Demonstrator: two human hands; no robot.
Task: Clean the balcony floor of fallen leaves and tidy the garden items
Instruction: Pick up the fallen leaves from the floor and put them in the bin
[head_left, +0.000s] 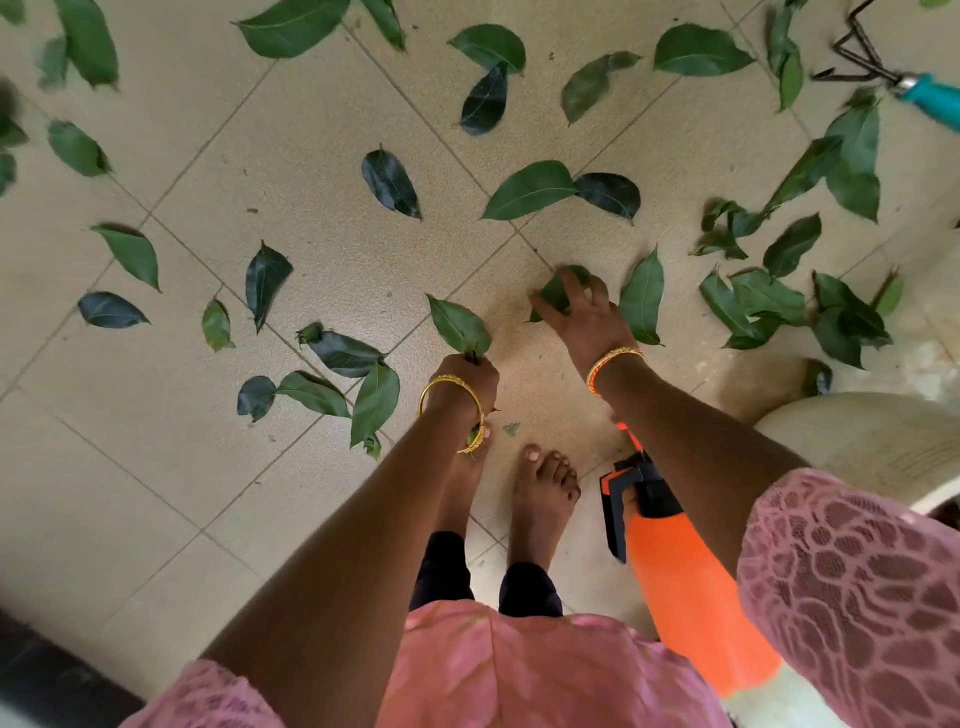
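Gathering leaves by hand, we note the left hand (464, 375) gripping a collected leaf (459, 326) by its stem; the right hand (581, 315) pinches another leaf (551, 294) off the tiled floor (332, 270); we judge nearest leaves first, transferring each to the left.

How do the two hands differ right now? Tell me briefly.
The left hand is fisted on the stem of a leaf lifted off the tiles; the right hand is spread, fingers curling onto a leaf still on the floor. The left is drawn back near the feet; the right reaches further forward. Both wear gold bangles.
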